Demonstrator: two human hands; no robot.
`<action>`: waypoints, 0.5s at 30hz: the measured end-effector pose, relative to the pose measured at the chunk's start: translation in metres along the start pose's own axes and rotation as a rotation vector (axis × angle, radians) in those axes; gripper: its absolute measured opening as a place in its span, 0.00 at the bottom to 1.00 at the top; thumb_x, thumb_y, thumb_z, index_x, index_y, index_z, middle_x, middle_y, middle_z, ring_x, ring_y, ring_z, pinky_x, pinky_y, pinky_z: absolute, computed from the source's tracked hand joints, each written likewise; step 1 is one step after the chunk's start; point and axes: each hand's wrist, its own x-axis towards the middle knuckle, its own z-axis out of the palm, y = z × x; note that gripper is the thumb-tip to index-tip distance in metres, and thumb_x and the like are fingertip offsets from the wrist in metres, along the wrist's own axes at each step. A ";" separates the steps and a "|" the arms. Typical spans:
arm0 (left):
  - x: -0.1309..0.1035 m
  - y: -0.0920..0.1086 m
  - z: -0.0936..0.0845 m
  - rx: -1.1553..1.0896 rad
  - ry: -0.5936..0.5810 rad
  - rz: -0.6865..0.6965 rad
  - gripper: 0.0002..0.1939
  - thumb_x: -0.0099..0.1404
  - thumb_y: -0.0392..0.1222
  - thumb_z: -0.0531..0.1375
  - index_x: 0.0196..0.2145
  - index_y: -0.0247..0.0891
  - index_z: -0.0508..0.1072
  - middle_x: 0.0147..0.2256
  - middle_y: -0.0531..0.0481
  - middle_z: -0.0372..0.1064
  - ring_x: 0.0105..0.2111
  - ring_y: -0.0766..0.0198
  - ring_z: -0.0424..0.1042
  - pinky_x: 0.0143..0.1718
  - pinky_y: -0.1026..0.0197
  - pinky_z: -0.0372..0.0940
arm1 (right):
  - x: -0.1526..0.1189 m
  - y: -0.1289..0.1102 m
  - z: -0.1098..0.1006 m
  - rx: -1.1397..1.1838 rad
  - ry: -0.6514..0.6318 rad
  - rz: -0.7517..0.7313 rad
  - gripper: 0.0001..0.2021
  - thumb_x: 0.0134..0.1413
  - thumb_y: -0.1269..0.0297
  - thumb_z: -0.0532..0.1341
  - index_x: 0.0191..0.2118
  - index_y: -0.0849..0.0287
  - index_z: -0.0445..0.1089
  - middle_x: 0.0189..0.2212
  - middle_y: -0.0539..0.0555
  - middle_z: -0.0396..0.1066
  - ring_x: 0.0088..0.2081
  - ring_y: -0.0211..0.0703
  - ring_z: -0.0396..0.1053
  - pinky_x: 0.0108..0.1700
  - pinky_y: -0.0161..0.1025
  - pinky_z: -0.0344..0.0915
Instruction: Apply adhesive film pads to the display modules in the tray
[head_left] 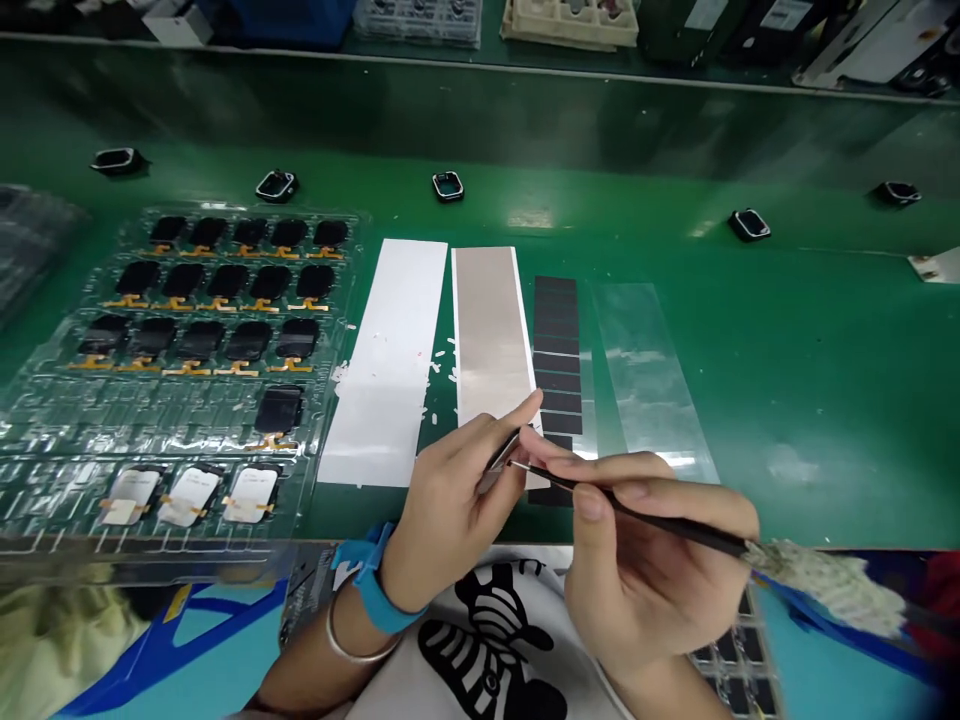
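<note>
My left hand pinches a small flat part between thumb and fingers, just above the table's near edge. My right hand grips black tweezers whose tip meets that part. A wad of pale tape is wrapped around the tweezers' back end. Right behind my hands lie a strip of dark rectangular pieces, a tan strip and a white strip. A blue strap and a metal bangle sit on my left wrist.
A clear plastic tray at left holds rows of black screen parts with orange flex tails; some lower pockets hold pale-backed parts. A clear film strip lies at right. Several small black frames stand along the green belt. Bins line the far edge.
</note>
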 end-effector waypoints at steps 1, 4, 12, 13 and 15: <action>0.000 0.001 0.000 0.003 0.002 -0.001 0.26 0.71 0.33 0.51 0.64 0.47 0.61 0.34 0.51 0.67 0.28 0.66 0.63 0.29 0.63 0.60 | 0.000 0.002 0.002 -0.011 0.012 -0.001 0.20 0.51 0.87 0.58 0.44 0.55 0.63 0.37 0.50 0.74 0.43 0.46 0.78 0.46 0.51 0.80; 0.001 0.002 0.000 0.023 0.011 -0.010 0.26 0.72 0.36 0.51 0.65 0.46 0.60 0.32 0.51 0.63 0.28 0.64 0.62 0.29 0.62 0.60 | -0.001 0.005 0.006 -0.036 0.045 -0.008 0.20 0.50 0.87 0.59 0.43 0.55 0.63 0.35 0.49 0.74 0.42 0.45 0.78 0.48 0.52 0.80; 0.000 -0.003 0.003 0.017 0.036 0.048 0.26 0.74 0.42 0.47 0.68 0.42 0.55 0.33 0.50 0.62 0.29 0.63 0.61 0.28 0.61 0.58 | 0.001 0.014 0.009 -0.071 0.070 -0.101 0.19 0.49 0.89 0.59 0.42 0.60 0.62 0.34 0.51 0.74 0.39 0.44 0.78 0.43 0.48 0.81; 0.000 -0.004 0.003 0.017 0.038 0.055 0.26 0.74 0.43 0.47 0.68 0.40 0.55 0.33 0.49 0.62 0.29 0.63 0.61 0.28 0.61 0.58 | 0.002 0.015 0.008 -0.076 0.066 -0.118 0.19 0.49 0.89 0.59 0.42 0.60 0.62 0.34 0.51 0.74 0.39 0.44 0.78 0.43 0.48 0.81; -0.001 -0.005 0.004 0.017 0.037 0.057 0.26 0.75 0.43 0.46 0.68 0.38 0.55 0.33 0.49 0.63 0.29 0.64 0.61 0.28 0.61 0.58 | 0.003 0.016 0.009 -0.079 0.065 -0.126 0.19 0.48 0.90 0.58 0.42 0.61 0.62 0.34 0.52 0.74 0.39 0.44 0.78 0.43 0.47 0.81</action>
